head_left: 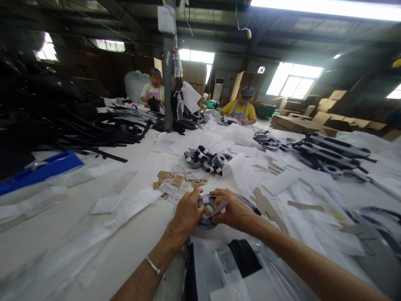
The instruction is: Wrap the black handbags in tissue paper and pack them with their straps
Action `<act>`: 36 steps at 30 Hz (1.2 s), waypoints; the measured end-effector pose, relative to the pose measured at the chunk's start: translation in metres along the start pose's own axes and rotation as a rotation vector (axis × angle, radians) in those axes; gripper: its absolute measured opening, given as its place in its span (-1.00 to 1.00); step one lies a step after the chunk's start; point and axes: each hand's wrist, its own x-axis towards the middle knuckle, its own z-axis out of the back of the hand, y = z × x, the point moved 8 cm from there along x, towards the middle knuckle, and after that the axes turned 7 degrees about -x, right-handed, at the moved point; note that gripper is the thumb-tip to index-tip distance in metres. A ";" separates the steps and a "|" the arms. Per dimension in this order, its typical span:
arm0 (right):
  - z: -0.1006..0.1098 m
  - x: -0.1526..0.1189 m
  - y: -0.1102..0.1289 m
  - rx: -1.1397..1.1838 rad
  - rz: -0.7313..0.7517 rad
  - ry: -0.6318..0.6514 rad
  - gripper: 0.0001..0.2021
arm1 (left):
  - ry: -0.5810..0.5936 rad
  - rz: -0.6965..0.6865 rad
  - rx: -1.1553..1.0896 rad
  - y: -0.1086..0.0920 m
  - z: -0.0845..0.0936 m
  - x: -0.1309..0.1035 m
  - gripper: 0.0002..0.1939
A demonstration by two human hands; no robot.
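Observation:
Near the table's front, a coiled grey and black strap (206,223) lies between my two hands. My left hand (188,210) is closed on the coil's left side, its fingertips at the upper edge. On the other side, my right hand (233,209) pinches a small white strip (220,207) against the coil. Just beyond are brown and white tags with strings (178,180), and behind them several rolled straps (206,159). Below my hands lies a clear plastic bag (230,261) over something black and grey.
Black straps (125,127) are heaped at the left, near a blue object (53,167). White sheets and wrapped straps (332,150) cover the right side. A grey post (168,83) rises behind. Two people (240,110) (153,91) sit across the table.

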 end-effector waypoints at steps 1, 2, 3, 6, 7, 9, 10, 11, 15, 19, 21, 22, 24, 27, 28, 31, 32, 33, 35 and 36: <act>0.004 0.000 -0.002 0.019 -0.051 -0.002 -0.62 | -0.006 -0.011 0.007 0.000 0.000 0.000 -0.52; 0.006 0.000 -0.004 0.052 -0.105 0.017 -0.50 | -0.013 -0.027 0.019 -0.001 0.000 0.000 -0.52; 0.006 0.000 -0.006 0.094 -0.160 0.062 -0.41 | -0.021 -0.047 0.031 -0.003 0.000 -0.001 -0.52; 0.001 0.000 -0.010 0.185 -0.264 0.245 -0.36 | -0.040 -0.085 0.061 -0.006 0.000 -0.002 -0.53; 0.002 0.002 -0.010 0.172 -0.266 0.253 -0.40 | -0.044 -0.089 0.067 -0.006 0.000 -0.003 -0.53; 0.009 0.008 -0.008 0.067 -0.204 0.148 -0.49 | -0.049 -0.095 0.075 -0.007 0.000 -0.003 -0.52; 0.013 0.011 -0.003 -0.010 -0.127 0.064 -0.57 | -0.052 -0.100 0.077 -0.008 0.000 -0.003 -0.52; 0.015 0.012 0.004 -0.093 -0.023 -0.021 -0.66 | -0.054 -0.105 0.076 -0.008 0.000 -0.003 -0.51; 0.009 -0.003 0.041 -0.333 0.470 -0.268 -0.87 | -0.054 -0.106 0.078 -0.010 0.002 -0.004 -0.54; 0.009 -0.017 0.048 -0.368 0.608 -0.393 -0.81 | -0.048 -0.106 0.070 -0.010 0.005 -0.005 -0.54; 0.007 -0.015 0.046 -0.371 0.577 -0.382 -0.86 | -0.053 -0.100 0.052 -0.010 0.005 -0.005 -0.51; 0.005 -0.013 0.044 -0.381 0.558 -0.363 -0.88 | -0.053 -0.098 0.047 -0.010 0.005 -0.005 -0.52; -0.001 -0.006 0.041 -0.409 0.520 -0.318 -0.89 | -0.053 -0.105 0.039 -0.011 0.003 -0.006 -0.54; -0.010 0.003 0.035 -0.408 0.464 -0.289 -0.84 | -0.054 -0.112 0.028 -0.013 0.001 -0.008 -0.54; -0.014 0.004 0.033 -0.400 0.464 -0.291 -0.84 | -0.058 -0.104 0.021 -0.013 0.002 -0.008 -0.53; -0.019 0.002 0.029 -0.393 0.515 -0.341 -0.83 | -0.033 -0.067 -0.079 -0.007 0.008 -0.005 -0.49; -0.020 0.000 0.028 -0.396 0.538 -0.363 -0.83 | -0.019 -0.045 -0.158 -0.003 0.011 -0.002 -0.49; -0.019 -0.002 0.027 -0.399 0.557 -0.380 -0.82 | -0.001 -0.002 -0.256 0.003 0.013 0.001 -0.53; -0.016 -0.007 0.028 -0.404 0.596 -0.394 -0.77 | 0.062 0.128 -0.445 0.020 0.013 0.007 -0.69; -0.014 -0.009 0.030 -0.408 0.621 -0.394 -0.75 | 0.107 0.194 -0.511 0.029 0.011 0.010 -0.69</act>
